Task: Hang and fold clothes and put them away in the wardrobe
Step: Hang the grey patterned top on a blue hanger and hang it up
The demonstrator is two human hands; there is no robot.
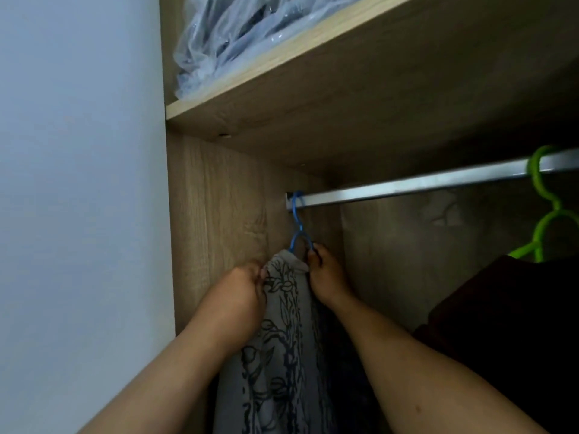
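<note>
A grey garment printed with dark leafy vines hangs in the lower middle of the frame on a blue hanger, whose hook is over the far left end of the metal rail, right beside the rail's bracket and near the wardrobe's wooden side panel. The garment's neck sits bunched just under the hanger's loop.

The left hand, left of the cloth, has its fingers curled and drawn together, pinching the fabric's upper edge near the shoulder. The right hand, on the other side, curls its fingers around the lower right of the blue loop, just above the collar.

The hanging step looks nearly finished: the hook already bears on the rail, and the hands seem to be settling the cloth on the hanger's shoulders. The next move probably calls for tugging the fabric level so it does not slip off one side, then letting go gently so the hook stays seated.

Further right along the rail, at the upper right of the frame, a green hanger carries a dark garment, well apart from the blue one. Above, a wooden shelf runs across the frame, and a clear plastic bag with bluish contents lies on it at the top. A pale wall fills the left side.
</note>
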